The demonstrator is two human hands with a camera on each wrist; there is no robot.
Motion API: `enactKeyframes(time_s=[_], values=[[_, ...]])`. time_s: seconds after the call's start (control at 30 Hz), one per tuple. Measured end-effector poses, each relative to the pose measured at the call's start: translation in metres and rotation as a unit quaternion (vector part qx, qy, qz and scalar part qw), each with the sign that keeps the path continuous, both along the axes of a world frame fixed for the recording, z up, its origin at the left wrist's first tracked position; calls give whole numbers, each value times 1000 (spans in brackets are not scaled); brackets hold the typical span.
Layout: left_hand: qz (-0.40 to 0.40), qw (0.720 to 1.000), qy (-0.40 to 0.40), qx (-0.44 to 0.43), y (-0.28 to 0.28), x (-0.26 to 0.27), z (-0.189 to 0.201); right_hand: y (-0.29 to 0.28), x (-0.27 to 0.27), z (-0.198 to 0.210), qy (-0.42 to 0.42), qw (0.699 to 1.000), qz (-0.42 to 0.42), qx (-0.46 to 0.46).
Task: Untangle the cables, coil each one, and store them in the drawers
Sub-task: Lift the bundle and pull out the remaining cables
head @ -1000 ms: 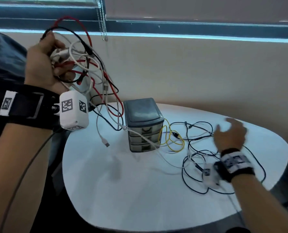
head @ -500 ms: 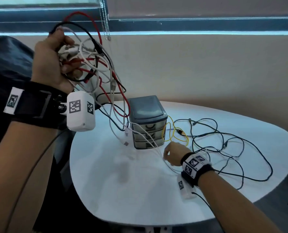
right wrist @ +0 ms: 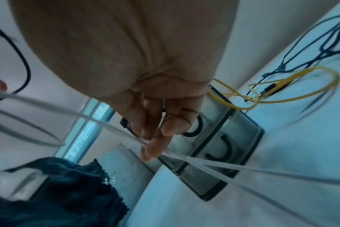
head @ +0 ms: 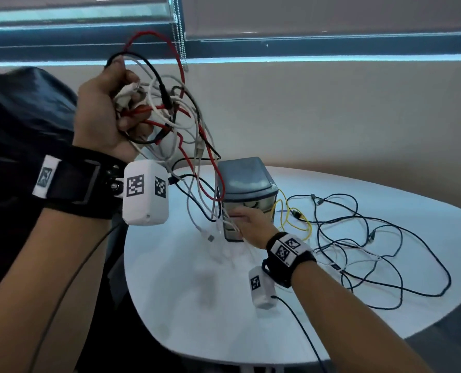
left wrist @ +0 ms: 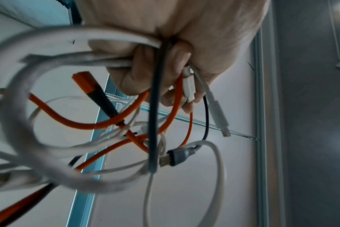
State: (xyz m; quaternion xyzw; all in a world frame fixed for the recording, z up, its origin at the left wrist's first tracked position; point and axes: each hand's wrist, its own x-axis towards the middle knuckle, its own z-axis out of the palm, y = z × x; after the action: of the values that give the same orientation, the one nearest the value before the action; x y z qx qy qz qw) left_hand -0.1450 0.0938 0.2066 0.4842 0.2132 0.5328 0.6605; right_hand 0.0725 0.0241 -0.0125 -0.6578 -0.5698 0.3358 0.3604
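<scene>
Left hand: left hand (head: pixel 103 109) is raised high near the window, fingers curled tight round a tangled bundle of cables (head: pixel 170 114), likely so the loose ends hang free and the knots show
Bundle: red, white, grey and black leads loop out of the fist; the left wrist view shows a grey USB plug (left wrist: pixel 177 156) dangling below the knuckles and a white plug pressed under the fingers
Hanging ends: several strands drop from the bundle to the white table (head: pixel 197 305), their plugs resting just left of the drawer unit
Right hand: right hand (head: pixel 251 224) is low, in front of the drawer unit, fingers nearly straight; a thin white cable (right wrist: pixel 243 169) runs taut past the fingertips (right wrist: pixel 155 147), but blur hides whether it is pinched or only touched
Drawer unit: small grey drawer unit (head: pixel 247 195) stands upright on the table; its drawers appear closed, seen best in the right wrist view
Other cables: yellow cable (head: pixel 296 222) lies just right of the unit, and black cables (head: pixel 385 249) sprawl further right, uncoiled
Stage, as a judgement: untangling is under way, with one white lead seemingly being traced out of the knot; nothing looks coiled or stored yet
</scene>
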Motion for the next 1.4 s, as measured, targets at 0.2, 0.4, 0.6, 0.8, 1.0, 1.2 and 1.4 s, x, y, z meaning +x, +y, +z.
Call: enactKeyframes(time_s=[0.2, 0.4, 0.6, 0.8, 1.0, 1.2, 1.4], values=[[7, 1000, 1, -7, 5, -16, -12, -10, 17, 21, -12, 1000, -4, 10], [3, 999, -35, -40, 11, -30, -26, -39, 75, 32, 95, 993, -53, 41], [-1, 996, -69, -58, 0, -20, -26, -63, 135, 36, 124, 963, -225, 85], [-14, 998, -39, -44, -9, 1, -20, -73, 170, 48, 277, 905, -294, 135], [-38, 997, -20, -57, -10, 15, -18, -71, 163, 56, 406, 853, -296, 139], [-26, 999, 21, -41, -12, 30, -23, -61, 130, 79, 265, 923, -242, 140], [-35, 999, 27, -31, -11, 44, -30, -62, 117, 92, 272, 943, -159, 105]])
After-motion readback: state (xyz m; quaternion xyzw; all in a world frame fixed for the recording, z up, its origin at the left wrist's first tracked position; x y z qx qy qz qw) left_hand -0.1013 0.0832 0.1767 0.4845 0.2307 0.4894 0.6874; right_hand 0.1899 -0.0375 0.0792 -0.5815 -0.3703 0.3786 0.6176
